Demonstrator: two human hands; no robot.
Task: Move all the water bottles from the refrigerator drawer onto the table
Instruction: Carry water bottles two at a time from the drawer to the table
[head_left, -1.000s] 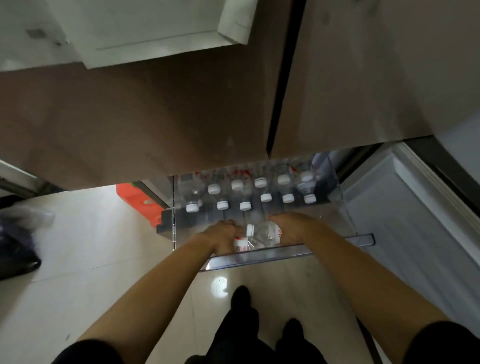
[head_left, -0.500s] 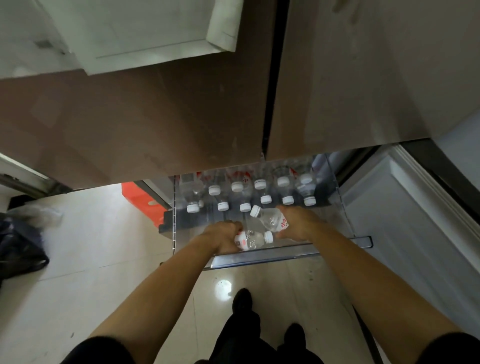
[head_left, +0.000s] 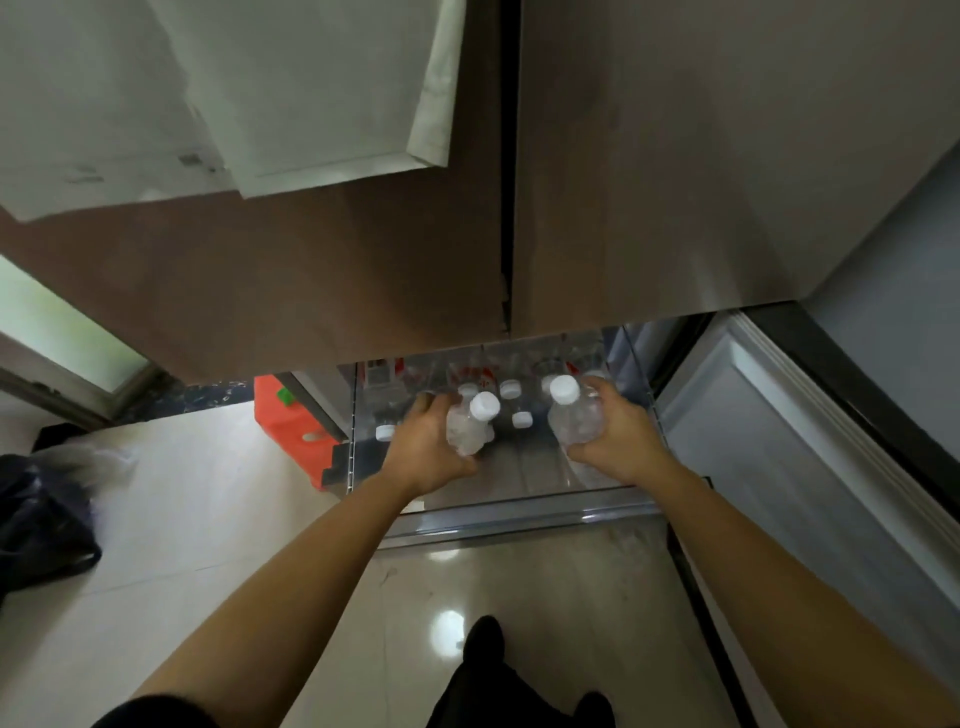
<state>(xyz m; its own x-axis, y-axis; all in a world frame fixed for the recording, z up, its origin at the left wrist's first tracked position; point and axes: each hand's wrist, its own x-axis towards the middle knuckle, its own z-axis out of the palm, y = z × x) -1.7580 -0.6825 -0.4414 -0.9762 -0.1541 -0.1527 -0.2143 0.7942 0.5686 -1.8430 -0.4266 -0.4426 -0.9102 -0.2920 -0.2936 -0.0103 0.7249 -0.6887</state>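
Now each hand grips one water bottle above the drawer (head_left: 519, 512): left hand (head_left: 428, 447) curled round the left bottle (head_left: 470, 428), right hand (head_left: 621, 439) round the right bottle (head_left: 574, 423).

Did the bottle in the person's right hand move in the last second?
Yes. The bottle in the right hand lay by the drawer's front rail; now it is cap-up, farther from it, toward the right.

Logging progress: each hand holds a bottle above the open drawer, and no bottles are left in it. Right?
Wrong at the end: head view shows left hand holding one bottle, right hand another bottle, above the open drawer, but several capped bottles are left in it.
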